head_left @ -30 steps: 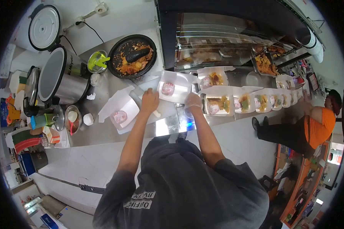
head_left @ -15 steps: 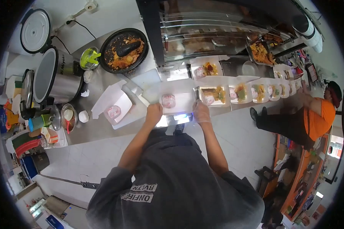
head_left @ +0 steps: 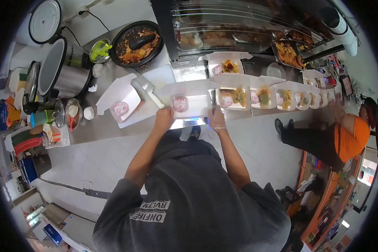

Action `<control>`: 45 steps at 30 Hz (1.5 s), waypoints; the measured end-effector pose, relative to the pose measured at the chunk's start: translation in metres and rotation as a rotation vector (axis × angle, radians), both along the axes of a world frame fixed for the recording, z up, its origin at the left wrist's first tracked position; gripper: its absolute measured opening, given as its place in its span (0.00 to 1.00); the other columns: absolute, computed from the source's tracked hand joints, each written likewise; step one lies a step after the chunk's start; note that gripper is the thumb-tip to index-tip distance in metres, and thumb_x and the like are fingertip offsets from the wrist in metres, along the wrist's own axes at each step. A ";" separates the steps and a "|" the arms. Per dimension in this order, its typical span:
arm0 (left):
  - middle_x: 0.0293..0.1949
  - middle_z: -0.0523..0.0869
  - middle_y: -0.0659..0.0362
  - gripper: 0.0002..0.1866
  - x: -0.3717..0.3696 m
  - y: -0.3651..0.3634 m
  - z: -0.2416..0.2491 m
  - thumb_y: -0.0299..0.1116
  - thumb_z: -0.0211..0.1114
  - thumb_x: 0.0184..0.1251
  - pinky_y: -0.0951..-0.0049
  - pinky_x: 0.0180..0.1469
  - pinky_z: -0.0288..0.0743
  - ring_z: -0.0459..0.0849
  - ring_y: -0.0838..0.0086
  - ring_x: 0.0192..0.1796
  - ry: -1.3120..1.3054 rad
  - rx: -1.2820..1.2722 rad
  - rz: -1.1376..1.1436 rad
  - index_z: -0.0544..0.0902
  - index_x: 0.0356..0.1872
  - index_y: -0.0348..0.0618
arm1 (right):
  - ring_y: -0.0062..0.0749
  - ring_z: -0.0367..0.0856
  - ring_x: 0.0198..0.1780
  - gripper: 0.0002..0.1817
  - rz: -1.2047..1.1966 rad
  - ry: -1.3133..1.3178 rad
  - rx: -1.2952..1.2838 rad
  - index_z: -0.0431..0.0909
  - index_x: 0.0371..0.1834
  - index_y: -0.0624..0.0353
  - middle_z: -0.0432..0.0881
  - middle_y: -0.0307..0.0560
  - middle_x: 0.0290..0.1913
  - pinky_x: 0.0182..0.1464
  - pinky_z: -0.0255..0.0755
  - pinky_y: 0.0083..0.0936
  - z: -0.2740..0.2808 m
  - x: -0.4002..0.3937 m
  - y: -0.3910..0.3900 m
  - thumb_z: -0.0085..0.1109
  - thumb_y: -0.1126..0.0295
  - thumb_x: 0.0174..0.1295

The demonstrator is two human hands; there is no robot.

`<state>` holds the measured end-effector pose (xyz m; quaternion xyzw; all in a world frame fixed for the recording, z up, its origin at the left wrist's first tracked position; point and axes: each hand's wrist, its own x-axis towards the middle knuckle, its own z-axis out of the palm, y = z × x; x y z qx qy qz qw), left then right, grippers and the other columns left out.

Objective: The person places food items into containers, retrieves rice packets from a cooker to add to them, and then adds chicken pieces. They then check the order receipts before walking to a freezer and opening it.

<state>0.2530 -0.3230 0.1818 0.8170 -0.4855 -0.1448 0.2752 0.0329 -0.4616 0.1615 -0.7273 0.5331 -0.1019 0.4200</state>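
My left hand (head_left: 164, 119) is closed at the lower left corner of an open white box (head_left: 199, 107). In that box lies a round wrapped packet (head_left: 180, 104) with red print. My right hand (head_left: 216, 119), in a clear glove, is at the box's lower right corner; its fingers look bent, but what they grip is too small to make out. Left of the box, a knife with a white handle (head_left: 156, 100) rests on a white cutting board (head_left: 159, 77). Another open box (head_left: 132, 101) with a wrapped packet (head_left: 121, 108) sits on the board's left part.
Filled boxes (head_left: 262, 98) stand in a row to the right. Behind are a black mortar (head_left: 121, 50) with a pestle, and a glass cabinet (head_left: 222, 31). A rice cooker (head_left: 73, 77) stands at left. A person in orange (head_left: 352, 133) is at the far right.
The view has shifted slightly, so the counter items sit a little higher. The knife beside my left hand shows more fully. Both hands remain at the box.
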 end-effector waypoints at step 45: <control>0.24 0.85 0.52 0.21 -0.009 0.163 -0.048 0.44 0.53 0.74 0.72 0.28 0.80 0.86 0.72 0.27 0.532 0.121 0.132 0.80 0.33 0.32 | 0.48 0.75 0.57 0.28 0.540 0.382 -0.439 0.67 0.66 0.50 0.74 0.53 0.57 0.52 0.76 0.42 0.019 -0.052 0.073 0.51 0.69 0.59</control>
